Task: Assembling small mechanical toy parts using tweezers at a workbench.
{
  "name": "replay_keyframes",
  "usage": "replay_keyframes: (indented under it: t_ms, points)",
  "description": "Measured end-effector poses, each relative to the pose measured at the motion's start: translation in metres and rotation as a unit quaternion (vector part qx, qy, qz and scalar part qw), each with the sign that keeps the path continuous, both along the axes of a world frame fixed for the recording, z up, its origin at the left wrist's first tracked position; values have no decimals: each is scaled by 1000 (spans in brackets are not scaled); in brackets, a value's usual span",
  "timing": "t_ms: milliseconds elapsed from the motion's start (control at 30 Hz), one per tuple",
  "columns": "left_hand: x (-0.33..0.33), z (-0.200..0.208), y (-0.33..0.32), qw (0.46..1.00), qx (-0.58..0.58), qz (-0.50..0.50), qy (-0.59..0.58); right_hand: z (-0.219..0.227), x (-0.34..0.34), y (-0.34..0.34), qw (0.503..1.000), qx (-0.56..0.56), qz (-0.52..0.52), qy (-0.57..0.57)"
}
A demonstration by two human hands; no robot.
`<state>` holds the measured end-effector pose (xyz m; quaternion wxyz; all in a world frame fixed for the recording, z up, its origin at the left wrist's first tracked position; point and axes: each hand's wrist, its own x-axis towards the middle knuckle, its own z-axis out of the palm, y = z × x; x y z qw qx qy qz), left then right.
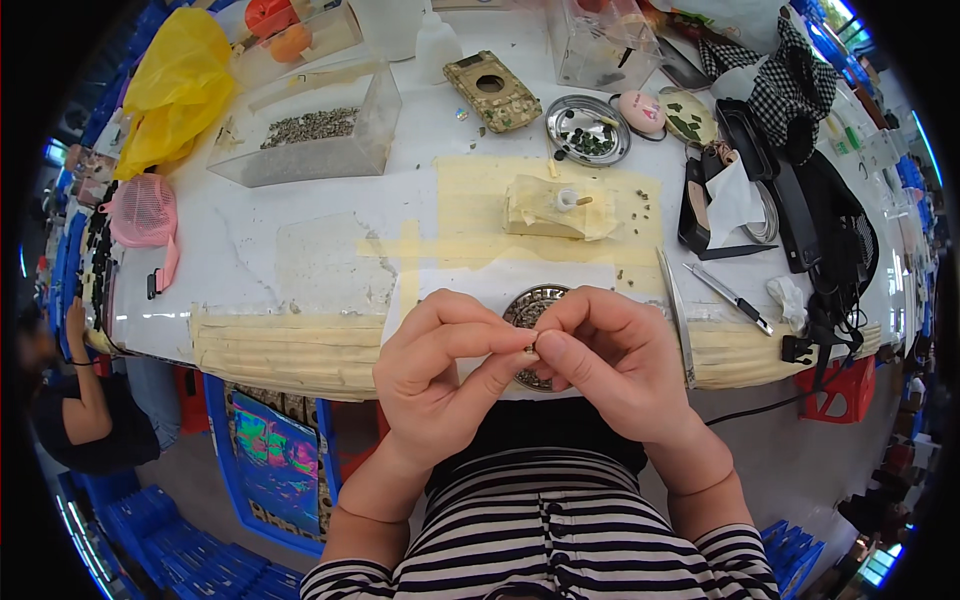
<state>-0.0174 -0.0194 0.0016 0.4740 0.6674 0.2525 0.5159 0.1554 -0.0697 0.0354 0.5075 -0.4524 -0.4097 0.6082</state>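
My left hand (445, 370) and my right hand (620, 360) meet fingertip to fingertip near the table's front edge. Both are closed in a pinch around a tiny dark piece (531, 348), too small to name and mostly covered by the fingers. Just beneath and behind them is a round metal dish (541, 292) holding many small greyish metal parts; the hands hide much of it. Farther back, a block wrapped in yellowish tape (545, 212) carries a small white cup-like piece (568, 199) on top. Loose little parts (642, 206) lie to its right.
A clear plastic bin (300, 165) of small parts stands back left, beside a yellow bag (178, 80). Right of my hands lie long tweezers (677, 318) and a craft knife (728, 298). A steel dish (620, 148) with dark green pieces sits farther back. At left, another person's arm (88, 390) shows.
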Motion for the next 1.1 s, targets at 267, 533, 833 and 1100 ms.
replay_keyframes:
  t_ms: [267, 533, 833, 1100]
  points:
    - [2, 15, -1, 977, 131, 84, 148, -2, 1, 0, 997, 39, -31, -66]
    - [2, 17, -1, 977, 102, 91, 165, -3, -1, 1, 976, 115, -102, -153]
    - [5, 18, -2, 984, 108, 57, 128, 0, 9, 0, 1000, -22, -3, 17]
    - [7, 14, -2, 986, 122, 55, 99, 2, 14, 3, 998, -30, 30, 54]
